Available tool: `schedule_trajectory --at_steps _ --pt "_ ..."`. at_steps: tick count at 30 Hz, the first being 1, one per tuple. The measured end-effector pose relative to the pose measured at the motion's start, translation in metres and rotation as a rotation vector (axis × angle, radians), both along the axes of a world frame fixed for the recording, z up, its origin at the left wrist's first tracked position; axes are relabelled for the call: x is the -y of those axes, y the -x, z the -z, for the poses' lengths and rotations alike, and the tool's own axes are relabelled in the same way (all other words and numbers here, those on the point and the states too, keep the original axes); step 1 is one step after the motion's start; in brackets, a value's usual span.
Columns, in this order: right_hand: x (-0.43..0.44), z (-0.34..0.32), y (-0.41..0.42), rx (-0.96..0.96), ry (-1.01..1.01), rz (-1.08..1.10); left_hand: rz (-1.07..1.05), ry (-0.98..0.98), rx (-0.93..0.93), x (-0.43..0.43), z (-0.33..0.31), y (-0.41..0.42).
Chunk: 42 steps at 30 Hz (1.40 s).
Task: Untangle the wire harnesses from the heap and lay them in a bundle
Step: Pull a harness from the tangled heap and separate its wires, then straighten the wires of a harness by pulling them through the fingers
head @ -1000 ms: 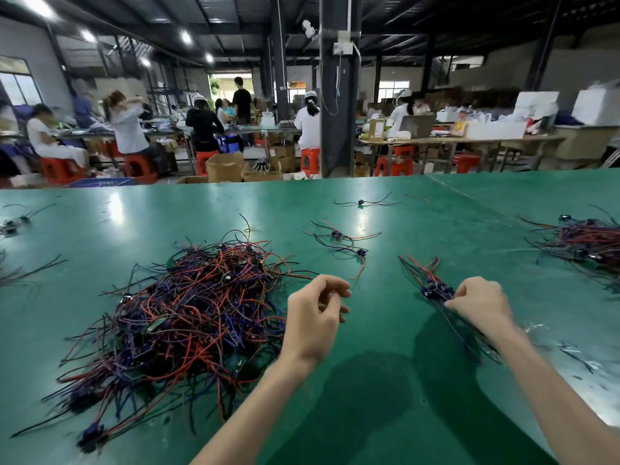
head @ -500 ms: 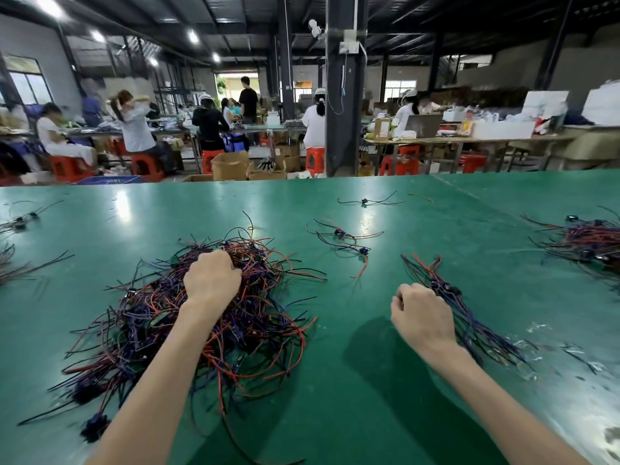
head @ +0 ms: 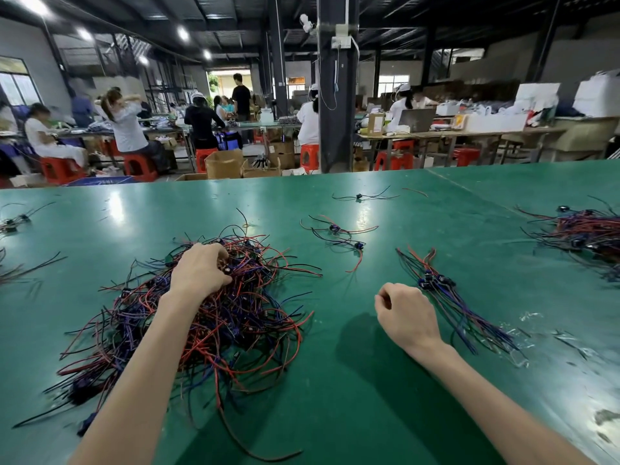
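A tangled heap of red, blue and black wire harnesses (head: pixel 235 317) lies on the green table (head: pixel 352 397), left of centre. My left hand (head: pixel 201 270) rests on top of the heap with its fingers curled down into the wires near a small black connector. To the right, a straightened bundle of harnesses (head: pixel 446 297) runs diagonally across the table. My right hand (head: pixel 406 313) hovers just left of that bundle, fingers loosely curled, holding nothing.
Two loose harnesses (head: pixel 339 233) lie behind the heap and another (head: pixel 362 197) farther back. A second heap (head: pixel 583 233) sits at the right edge, stray wires (head: pixel 13 223) at the left edge. Clear plastic scraps (head: pixel 523 333) lie near the bundle. People work at benches beyond.
My left hand went from the table's middle onto the heap and now digs its fingers into the wires. My right hand left the bundle and drew back slightly left.
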State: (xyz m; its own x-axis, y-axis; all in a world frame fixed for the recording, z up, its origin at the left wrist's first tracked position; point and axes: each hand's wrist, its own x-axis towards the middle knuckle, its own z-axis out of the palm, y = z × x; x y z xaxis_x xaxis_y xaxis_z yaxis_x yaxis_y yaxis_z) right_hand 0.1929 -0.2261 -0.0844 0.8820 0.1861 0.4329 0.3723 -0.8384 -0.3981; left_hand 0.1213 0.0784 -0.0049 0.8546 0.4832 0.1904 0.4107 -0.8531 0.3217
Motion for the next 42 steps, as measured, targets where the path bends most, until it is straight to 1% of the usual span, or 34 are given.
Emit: schedule_trajectory --at_steps 3,6,10,12,14,17,19,22,24,26,29,32,33,35,36,37,39,41,42 --pt "-0.002 0.001 0.001 -0.004 -0.012 -0.005 -0.004 0.014 0.005 -0.005 0.006 0.0" --pt "-0.003 0.002 0.003 -0.002 -0.027 -0.005 -0.034 0.077 0.082 -0.007 0.007 0.002" --pt "-0.005 0.003 0.003 -0.007 -0.068 -0.009 -0.035 0.137 0.212 -0.014 0.001 0.004" --pt "-0.005 0.004 0.004 -0.016 -0.086 -0.011 -0.029 0.187 0.248 -0.018 -0.001 0.004" --pt "-0.006 0.006 0.004 -0.022 -0.088 -0.011 -0.016 0.226 0.193 -0.018 -0.001 0.004" --pt "-0.006 0.007 0.005 -0.022 -0.09 -0.013 -0.025 0.238 0.046 -0.013 0.004 0.003" --pt "-0.006 0.007 0.005 -0.025 -0.103 -0.013 -0.056 0.228 0.039 -0.01 0.005 0.002" --pt "-0.006 0.007 0.005 -0.026 -0.134 -0.031 -0.125 0.257 0.105 -0.011 0.002 0.0" --pt "-0.006 0.007 0.005 -0.023 -0.147 -0.039 -0.198 0.198 0.174 -0.012 -0.001 0.0" --pt "-0.006 0.008 0.005 -0.01 -0.162 -0.037 -0.258 0.067 0.281 -0.012 -0.003 0.0" --pt "-0.007 0.009 0.004 0.012 -0.19 -0.044 -0.273 -0.038 0.573 -0.009 -0.009 0.001" --pt "-0.007 0.01 0.004 0.026 -0.208 -0.061 -0.113 -0.002 0.943 -0.003 -0.019 0.007" --pt "-0.007 0.01 0.004 0.032 -0.216 -0.063 -0.054 0.003 1.022 0.0 -0.023 0.009" --pt "-0.007 0.01 0.004 0.05 -0.238 -0.065 0.061 0.016 1.106 0.01 -0.031 0.013" --pt "-0.008 0.009 0.004 0.06 -0.254 -0.068 0.122 0.068 1.135 0.017 -0.035 0.013" --pt "-0.008 0.009 0.004 0.069 -0.272 -0.078 0.184 0.181 1.155 0.025 -0.04 0.013" --pt "-0.009 0.006 0.006 0.071 -0.31 -0.113 0.299 0.54 1.131 0.046 -0.048 0.013" --pt "-0.01 0.004 0.008 0.029 -0.366 -0.175 0.374 0.908 1.007 0.068 -0.051 0.011" --pt "-0.01 0.003 0.009 -0.022 -0.417 -0.217 0.403 1.073 0.923 0.078 -0.051 0.01"
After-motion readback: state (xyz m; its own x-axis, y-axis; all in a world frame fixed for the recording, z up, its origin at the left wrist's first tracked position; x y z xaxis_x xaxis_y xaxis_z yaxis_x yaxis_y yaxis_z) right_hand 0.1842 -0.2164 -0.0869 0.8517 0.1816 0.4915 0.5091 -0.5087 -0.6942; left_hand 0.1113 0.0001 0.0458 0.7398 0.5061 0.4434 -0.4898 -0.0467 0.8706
